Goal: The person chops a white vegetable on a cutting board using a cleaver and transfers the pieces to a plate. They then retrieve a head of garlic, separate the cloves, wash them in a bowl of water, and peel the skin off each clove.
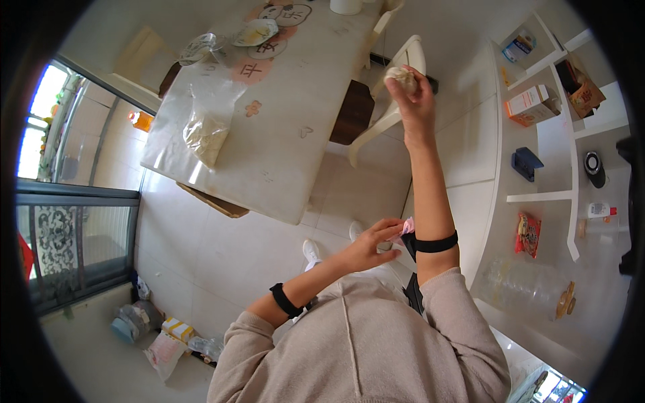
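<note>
My right hand (414, 106) is raised at the end of a stretched arm, beside a cream plastic chair. A whitish, lumpy round thing (402, 78), which looks like a garlic bulb, sits in its fingers. Lower down, my left hand (370, 246) is in front of my waist with its fingertips at a small pink wrapper (407, 226). My right forearm partly hides that wrapper, and whether the fingers grip it is unclear. Ahead to the left, a clear plastic bag (207, 138) with pale contents lies on the table (272, 166).
A patterned plate (256, 32) and a glass bowl (199, 49) stand farther back on the table. The cream chair (388, 108) is by its right side. White shelves (539, 196) with boxes and packets line the right. Bags (166, 352) lie at lower left.
</note>
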### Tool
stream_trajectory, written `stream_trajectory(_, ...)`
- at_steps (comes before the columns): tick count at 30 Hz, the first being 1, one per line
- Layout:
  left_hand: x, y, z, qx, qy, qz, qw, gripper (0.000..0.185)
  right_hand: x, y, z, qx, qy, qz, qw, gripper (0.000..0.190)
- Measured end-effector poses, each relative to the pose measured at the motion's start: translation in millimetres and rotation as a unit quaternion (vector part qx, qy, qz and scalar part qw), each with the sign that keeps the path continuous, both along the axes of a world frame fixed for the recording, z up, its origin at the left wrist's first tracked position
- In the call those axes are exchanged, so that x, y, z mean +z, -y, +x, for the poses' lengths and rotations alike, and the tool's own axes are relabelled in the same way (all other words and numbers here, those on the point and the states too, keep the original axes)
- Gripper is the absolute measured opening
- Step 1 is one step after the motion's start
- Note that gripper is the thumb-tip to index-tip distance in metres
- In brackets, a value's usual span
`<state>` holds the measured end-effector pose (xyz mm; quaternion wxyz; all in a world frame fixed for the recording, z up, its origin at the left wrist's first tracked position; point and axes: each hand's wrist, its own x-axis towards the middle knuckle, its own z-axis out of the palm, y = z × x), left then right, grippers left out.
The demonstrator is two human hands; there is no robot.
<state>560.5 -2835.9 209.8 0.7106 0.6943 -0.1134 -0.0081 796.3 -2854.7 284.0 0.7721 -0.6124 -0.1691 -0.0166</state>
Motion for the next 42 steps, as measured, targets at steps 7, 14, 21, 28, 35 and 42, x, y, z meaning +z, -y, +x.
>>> stream_trajectory(7,-27,17,0,0.021,-0.206,-0.159,0.965,0.040,6,4,4,-0.018,-0.039,0.022,0.999,0.054)
stream_trajectory(14,-5,8,12,-0.016,-0.228,-0.101,0.968,0.032,6,-5,-5,0.002,-0.016,0.008,1.000,0.051)
stream_trajectory(21,-53,-3,28,-0.131,-0.215,-0.118,0.961,0.030,-24,27,5,-0.015,0.008,0.012,1.000,0.051)
stream_trajectory(28,-15,-6,115,-0.114,-0.284,-0.138,0.942,0.031,-45,148,0,-0.140,-0.025,-0.039,0.989,0.048)
stream_trajectory(35,-17,120,242,-0.085,-0.267,-0.113,0.953,0.033,-71,281,-20,-0.320,-0.059,-0.067,0.943,0.052)
stream_trajectory(42,-31,260,317,-0.002,-0.249,-0.081,0.965,0.023,-75,345,-36,-0.434,-0.096,-0.093,0.891,0.052)
